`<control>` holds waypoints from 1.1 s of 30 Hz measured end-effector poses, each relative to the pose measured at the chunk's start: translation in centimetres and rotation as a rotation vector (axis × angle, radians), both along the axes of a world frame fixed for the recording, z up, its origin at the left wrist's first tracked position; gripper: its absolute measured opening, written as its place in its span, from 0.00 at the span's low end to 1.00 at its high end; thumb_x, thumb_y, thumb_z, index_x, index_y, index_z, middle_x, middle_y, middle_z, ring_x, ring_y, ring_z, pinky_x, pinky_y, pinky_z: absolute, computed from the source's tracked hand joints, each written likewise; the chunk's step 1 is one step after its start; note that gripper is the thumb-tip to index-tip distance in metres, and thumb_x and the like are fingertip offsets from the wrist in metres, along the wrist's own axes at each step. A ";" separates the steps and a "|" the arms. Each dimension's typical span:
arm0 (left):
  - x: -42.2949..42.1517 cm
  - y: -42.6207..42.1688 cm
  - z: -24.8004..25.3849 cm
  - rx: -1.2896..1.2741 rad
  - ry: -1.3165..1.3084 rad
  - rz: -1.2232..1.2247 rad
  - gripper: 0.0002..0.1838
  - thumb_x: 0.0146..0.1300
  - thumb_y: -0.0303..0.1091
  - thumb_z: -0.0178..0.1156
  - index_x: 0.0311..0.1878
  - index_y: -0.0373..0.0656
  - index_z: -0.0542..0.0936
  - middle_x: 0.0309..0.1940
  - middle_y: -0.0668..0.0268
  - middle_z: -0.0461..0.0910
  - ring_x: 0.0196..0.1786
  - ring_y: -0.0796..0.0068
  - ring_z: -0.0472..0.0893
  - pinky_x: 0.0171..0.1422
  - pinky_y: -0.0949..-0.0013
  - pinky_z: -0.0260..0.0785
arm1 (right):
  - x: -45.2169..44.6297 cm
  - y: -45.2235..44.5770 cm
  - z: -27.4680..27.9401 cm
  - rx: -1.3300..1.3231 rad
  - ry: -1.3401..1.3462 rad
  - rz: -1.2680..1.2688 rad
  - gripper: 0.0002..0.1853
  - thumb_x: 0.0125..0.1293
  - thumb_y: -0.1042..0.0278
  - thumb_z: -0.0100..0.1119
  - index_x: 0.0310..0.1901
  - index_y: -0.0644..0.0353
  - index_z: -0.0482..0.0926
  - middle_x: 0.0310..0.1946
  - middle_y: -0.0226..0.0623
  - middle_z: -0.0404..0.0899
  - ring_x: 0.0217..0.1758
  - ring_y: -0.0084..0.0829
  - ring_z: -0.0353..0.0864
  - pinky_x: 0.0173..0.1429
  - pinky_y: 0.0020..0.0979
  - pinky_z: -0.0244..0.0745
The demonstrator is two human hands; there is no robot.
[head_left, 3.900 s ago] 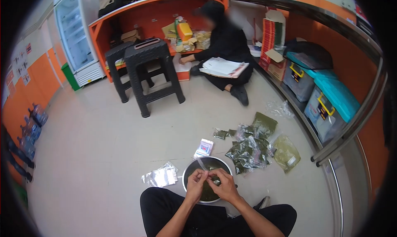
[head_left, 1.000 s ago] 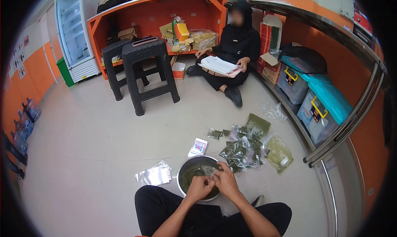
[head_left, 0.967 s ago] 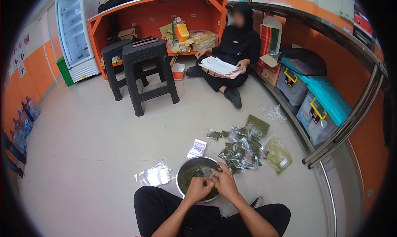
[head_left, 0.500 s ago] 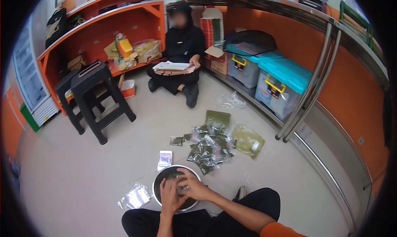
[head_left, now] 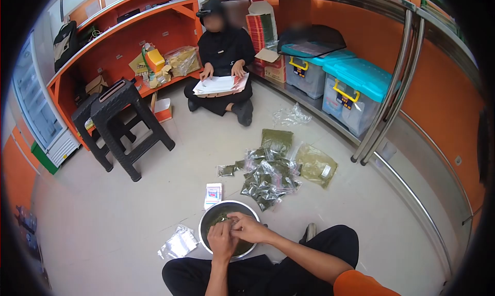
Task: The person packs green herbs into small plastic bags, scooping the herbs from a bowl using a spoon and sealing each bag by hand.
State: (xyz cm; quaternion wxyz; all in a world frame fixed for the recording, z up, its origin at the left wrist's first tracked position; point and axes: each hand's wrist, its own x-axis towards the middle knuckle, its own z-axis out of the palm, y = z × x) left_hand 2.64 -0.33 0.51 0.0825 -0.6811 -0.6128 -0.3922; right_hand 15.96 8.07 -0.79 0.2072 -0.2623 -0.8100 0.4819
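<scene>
Over a metal bowl (head_left: pixel 202 234) with green dried flakes inside, my left hand (head_left: pixel 223 238) and my right hand (head_left: pixel 251 229) meet with bent fingers. Between the fingertips of both hands is a small clear plastic bag (head_left: pixel 235 225), mostly hidden by them. A white card-like pack (head_left: pixel 213 195) lies just beyond the rim. To the left of the bowl, a stack of flat clear bags (head_left: pixel 179 243) rests on the floor. Past the bowl lies a pile of filled zip bags (head_left: pixel 268 180) with dark green contents.
A larger green bag (head_left: pixel 277 142) and a yellowish bag (head_left: pixel 315 164) lie behind the pile. Another person (head_left: pixel 224 53) sits cross-legged with papers (head_left: pixel 221 84). Black stools (head_left: pixel 121 110) stand left; lidded storage boxes (head_left: pixel 356 84) fill the low metal shelf at right.
My hands have drawn closer together and their fingers have closed in around the bag. The view has shifted slightly. The other person's hands now rest on the papers.
</scene>
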 end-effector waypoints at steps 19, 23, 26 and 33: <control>-0.4 -0.5 0.6 -0.176 0.017 -0.095 0.36 0.36 0.31 0.71 0.56 0.40 0.79 0.42 0.61 0.82 0.48 0.62 0.81 0.52 0.59 0.71 | 1.0 -0.2 3.9 0.241 -0.095 0.035 0.14 0.51 0.69 0.70 0.41 0.64 0.88 0.79 0.53 0.51 0.80 0.56 0.52 0.80 0.46 0.54; -0.2 -0.4 0.8 -0.178 0.000 -0.108 0.37 0.33 0.30 0.71 0.56 0.40 0.78 0.41 0.60 0.82 0.47 0.59 0.82 0.51 0.58 0.71 | 1.1 0.1 3.7 0.231 -0.092 0.063 0.18 0.48 0.71 0.72 0.44 0.63 0.88 0.79 0.53 0.51 0.80 0.56 0.51 0.80 0.46 0.52; -0.4 -0.6 0.0 -0.209 -0.032 -0.102 0.38 0.35 0.31 0.72 0.58 0.40 0.77 0.43 0.59 0.82 0.49 0.57 0.81 0.54 0.57 0.72 | 1.0 0.5 3.6 0.230 -0.061 0.136 0.17 0.48 0.72 0.71 0.43 0.64 0.88 0.79 0.53 0.50 0.81 0.55 0.50 0.81 0.46 0.50; -0.1 0.2 -2.4 0.009 -0.026 -0.022 0.28 0.50 0.30 0.67 0.58 0.37 0.77 0.52 0.55 0.80 0.57 0.56 0.80 0.63 0.55 0.70 | 0.5 0.1 2.8 0.078 -0.084 -0.022 0.14 0.48 0.80 0.67 0.39 0.71 0.83 0.80 0.54 0.46 0.79 0.57 0.55 0.78 0.45 0.58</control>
